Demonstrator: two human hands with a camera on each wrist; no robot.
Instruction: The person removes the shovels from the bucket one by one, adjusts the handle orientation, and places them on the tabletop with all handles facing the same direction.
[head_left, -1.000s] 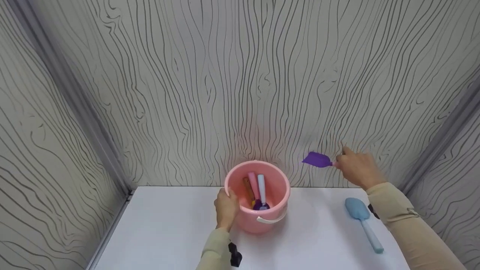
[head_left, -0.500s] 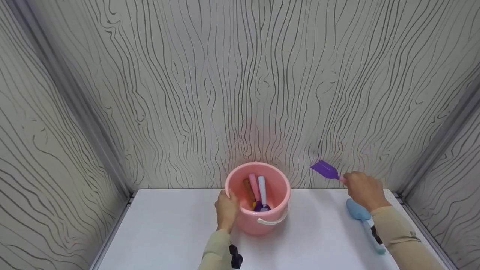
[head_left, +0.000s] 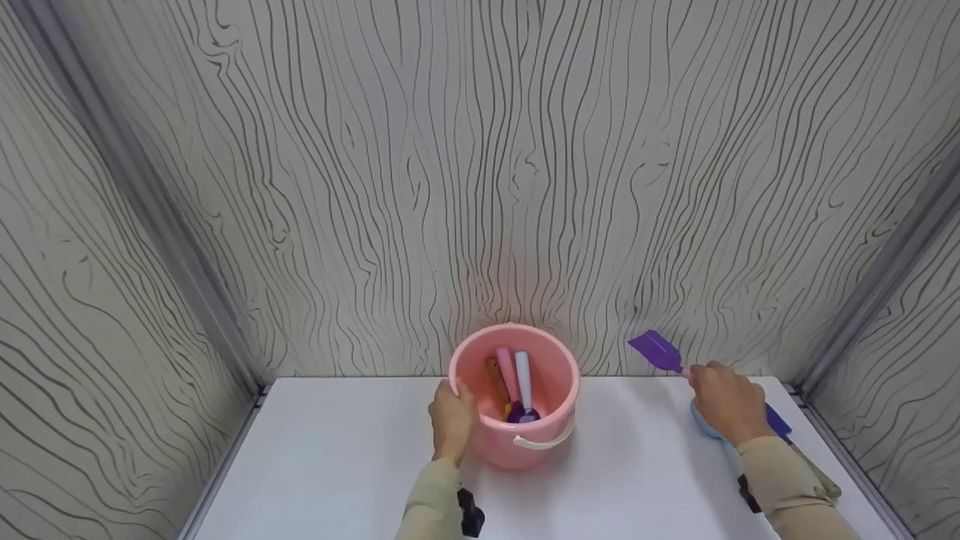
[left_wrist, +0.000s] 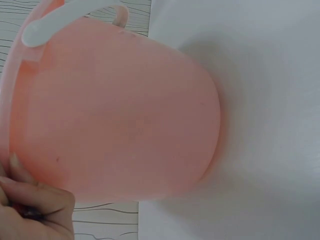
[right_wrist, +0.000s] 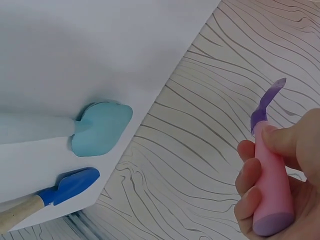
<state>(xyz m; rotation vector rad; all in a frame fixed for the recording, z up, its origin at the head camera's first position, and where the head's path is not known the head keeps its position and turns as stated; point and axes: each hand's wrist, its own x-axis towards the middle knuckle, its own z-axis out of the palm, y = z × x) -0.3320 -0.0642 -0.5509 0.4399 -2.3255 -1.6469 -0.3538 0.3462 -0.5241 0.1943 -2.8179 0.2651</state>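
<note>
A pink bucket point(head_left: 517, 446) with a white handle point(head_left: 544, 442) stands on the white table. My left hand point(head_left: 453, 420) grips its rim on the left side; the left wrist view shows the thumb and fingers at that rim point(left_wrist: 5, 115). Inside the bucket lean several tools, with a brown handle point(head_left: 496, 379), a pink handle point(head_left: 507, 371) and a light blue handle point(head_left: 523, 379) showing. My right hand point(head_left: 729, 401) holds a toy shovel by its pink handle point(right_wrist: 272, 180), fingers curled round it. The shovel's purple blade point(head_left: 657, 350) points left, raised near the back wall.
Under my right forearm lie a light blue shovel point(right_wrist: 102, 129) and a blue trowel point(right_wrist: 75, 186) with a wooden handle, both on the white table point(head_left: 337, 450). Patterned walls point(head_left: 510, 187) rise behind and at both sides.
My right hand has come down and slightly right with the purple-bladed shovel, now covering much of the light blue shovel. The blue trowel has come into view. My left hand stays on the bucket.
</note>
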